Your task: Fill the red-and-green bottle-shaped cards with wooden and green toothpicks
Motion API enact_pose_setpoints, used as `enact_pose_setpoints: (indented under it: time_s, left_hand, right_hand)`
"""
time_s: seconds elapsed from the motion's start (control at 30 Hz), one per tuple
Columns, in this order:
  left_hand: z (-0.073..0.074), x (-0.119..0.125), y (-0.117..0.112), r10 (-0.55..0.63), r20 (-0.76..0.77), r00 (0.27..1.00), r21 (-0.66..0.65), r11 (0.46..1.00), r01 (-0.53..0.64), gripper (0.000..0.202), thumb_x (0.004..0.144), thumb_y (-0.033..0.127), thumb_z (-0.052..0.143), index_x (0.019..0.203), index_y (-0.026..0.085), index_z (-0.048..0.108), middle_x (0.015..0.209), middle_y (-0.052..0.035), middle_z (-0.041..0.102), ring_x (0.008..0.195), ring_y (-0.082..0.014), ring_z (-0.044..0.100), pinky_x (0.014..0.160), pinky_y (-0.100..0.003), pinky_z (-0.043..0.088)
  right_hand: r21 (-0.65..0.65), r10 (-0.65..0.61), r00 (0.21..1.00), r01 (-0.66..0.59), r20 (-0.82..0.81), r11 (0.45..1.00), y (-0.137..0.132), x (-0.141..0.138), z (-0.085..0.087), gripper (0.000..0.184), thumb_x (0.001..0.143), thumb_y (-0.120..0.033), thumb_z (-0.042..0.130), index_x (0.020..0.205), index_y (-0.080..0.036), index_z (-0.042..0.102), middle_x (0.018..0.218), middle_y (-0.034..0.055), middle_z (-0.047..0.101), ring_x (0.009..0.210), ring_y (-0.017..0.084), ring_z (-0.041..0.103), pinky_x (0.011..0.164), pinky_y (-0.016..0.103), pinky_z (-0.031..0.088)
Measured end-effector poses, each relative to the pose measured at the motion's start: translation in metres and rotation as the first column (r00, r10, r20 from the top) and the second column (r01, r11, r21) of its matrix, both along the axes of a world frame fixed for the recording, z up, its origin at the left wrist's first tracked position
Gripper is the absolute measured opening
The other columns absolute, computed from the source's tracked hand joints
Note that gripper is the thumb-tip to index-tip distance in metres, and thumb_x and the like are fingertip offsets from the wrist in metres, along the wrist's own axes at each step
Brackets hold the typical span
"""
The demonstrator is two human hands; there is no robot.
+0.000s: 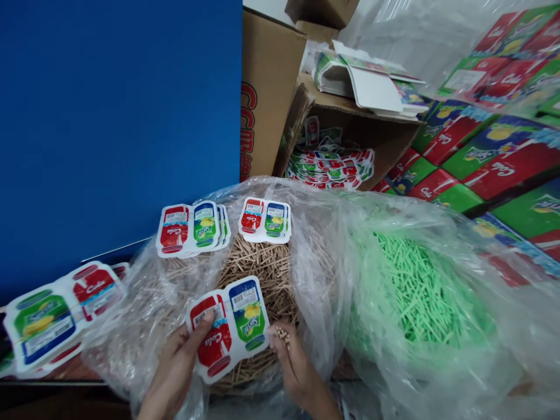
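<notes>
My left hand [177, 359] is closed on a flat twin packet [248, 318] with a red Cola side and a green-blue Sprite-style side, the thumb lying over the red half. Close to the packet's right edge, my right hand [295, 367] pinches a small bundle of thin brown sticks [282, 335], their ends facing up. Beneath both hands lies a clear plastic bag [315, 274] full of loose brown sticks [258, 261]. On that bag rest a small stack of twin packets [175, 229] and another small stack [265, 220].
More packets [44, 324] lie at the left. To the right is a bag of green sticks [420, 291]. Behind stand an open carton [363, 131] of packets, a brown cardboard box [266, 76] and stacked printed boxes [490, 151]. A blue panel [118, 105] fills the upper left.
</notes>
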State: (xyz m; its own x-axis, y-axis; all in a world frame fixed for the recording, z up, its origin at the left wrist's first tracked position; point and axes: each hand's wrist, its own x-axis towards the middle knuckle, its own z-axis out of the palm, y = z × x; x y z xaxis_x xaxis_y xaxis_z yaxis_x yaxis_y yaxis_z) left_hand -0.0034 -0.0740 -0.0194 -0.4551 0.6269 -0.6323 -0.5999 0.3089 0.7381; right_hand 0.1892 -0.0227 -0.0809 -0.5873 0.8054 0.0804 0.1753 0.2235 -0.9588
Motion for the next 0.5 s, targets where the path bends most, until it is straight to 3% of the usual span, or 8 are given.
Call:
enact_pose_setpoints:
  time_s: [0.1,0.2,0.33,0.4,0.5]
  left_hand:
    - [-0.008,-0.007,-0.002,-0.105,-0.121,0.987,0.014,0.994,0.107,0.029,0.056,0.037,0.081,0.071,0.014,0.070,0.054,-0.0008,0.072,0.049,-0.0210,0.067,0.046,-0.027,0.056]
    - [-0.016,-0.012,-0.004,-0.175,-0.343,0.923,0.036,0.979,0.199,0.033,0.054,0.040,0.082,0.075,0.016,0.073,0.062,0.0006,0.073,0.057,-0.0183,0.066,0.052,-0.022,0.055]
    - [-0.021,-0.013,-0.004,-0.209,-0.504,0.838,-0.006,0.971,0.239,0.038,0.063,0.050,0.073,0.083,0.018,0.075,0.068,0.0013,0.073,0.056,-0.0148,0.061,0.050,-0.018,0.050]
    - [-0.020,-0.012,-0.004,-0.243,-0.602,0.761,-0.012,0.955,0.295,0.033,0.068,0.049,0.069,0.079,0.019,0.076,0.065,0.0010,0.071,0.055,-0.0143,0.059,0.049,-0.017,0.048]
    - [-0.016,-0.012,-0.004,-0.230,-0.796,0.560,0.028,0.910,0.414,0.022,0.075,0.040,0.066,0.074,0.020,0.075,0.066,0.0007,0.069,0.059,-0.0155,0.061,0.055,-0.018,0.048]
  right_hand:
    - [0.003,0.004,1.000,-0.004,0.012,1.000,0.000,0.000,-0.001,0.031,0.099,-0.037,0.026,0.113,-0.022,0.048,0.088,0.0044,0.058,0.083,0.016,0.058,0.078,0.029,0.048]
    - [-0.005,-0.005,1.000,0.005,0.022,1.000,-0.001,0.001,-0.003,0.031,0.099,-0.038,0.026,0.116,-0.023,0.047,0.092,0.0047,0.059,0.084,0.016,0.058,0.080,0.028,0.048]
    - [-0.015,-0.009,1.000,0.009,0.024,1.000,-0.002,0.002,-0.006,0.031,0.099,-0.039,0.026,0.116,-0.024,0.047,0.095,0.0045,0.060,0.085,0.016,0.059,0.080,0.028,0.048]
    - [-0.025,-0.015,0.999,0.016,0.029,1.000,-0.003,0.003,-0.007,0.032,0.099,-0.039,0.026,0.117,-0.024,0.048,0.095,0.0047,0.060,0.086,0.016,0.059,0.081,0.028,0.048]
    - [-0.022,-0.024,1.000,0.025,0.018,0.999,-0.003,0.003,-0.008,0.032,0.099,-0.039,0.027,0.117,-0.024,0.048,0.097,0.0055,0.061,0.085,0.016,0.060,0.081,0.029,0.048]
